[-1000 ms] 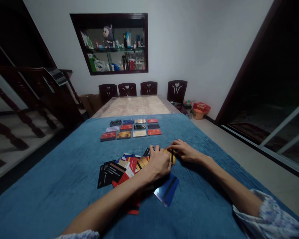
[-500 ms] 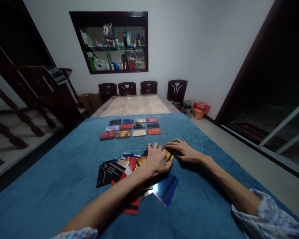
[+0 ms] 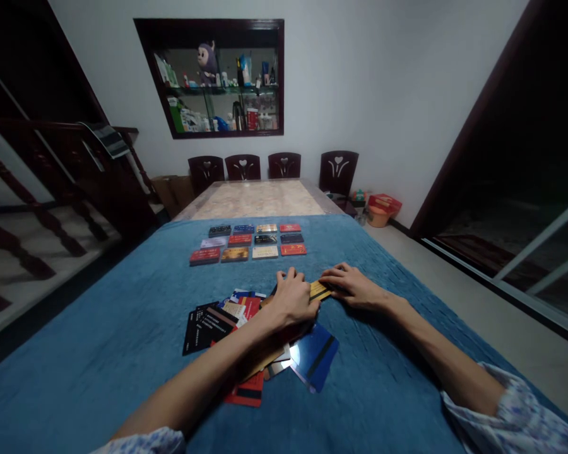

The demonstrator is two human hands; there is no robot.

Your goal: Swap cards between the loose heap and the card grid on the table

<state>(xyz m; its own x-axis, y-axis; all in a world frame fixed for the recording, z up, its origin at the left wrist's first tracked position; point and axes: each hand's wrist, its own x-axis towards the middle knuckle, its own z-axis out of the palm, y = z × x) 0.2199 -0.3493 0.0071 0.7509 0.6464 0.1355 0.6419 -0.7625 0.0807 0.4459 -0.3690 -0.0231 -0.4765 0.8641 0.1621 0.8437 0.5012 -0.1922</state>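
Note:
A yellow card (image 3: pixel 319 291) with a dark stripe lies between my two hands. My right hand (image 3: pixel 353 285) has its fingers closed on the card's right end. My left hand (image 3: pixel 293 299) bends over the loose pile, its fingers curled; what lies under them is hidden. Around my left forearm spread black cards (image 3: pixel 199 331), a blue card (image 3: pixel 316 357) and a red card (image 3: pixel 246 392), overlapping at odd angles. Farther off, small stacks of cards stand in three rows, among them a red stack (image 3: pixel 205 256) and a gold stack (image 3: pixel 235 254).
A blue cloth (image 3: pixel 99 334) covers the near part of the table, with bare marbled tabletop (image 3: pixel 260 198) beyond it. Dark chairs (image 3: pixel 338 173) stand at the far end. An orange bin (image 3: pixel 378 215) is on the floor to the right.
My left hand has shifted slightly left. The yellow card now lies flatter and more sideways, with its right end under my right hand's fingers. Some cards under my left forearm have moved.

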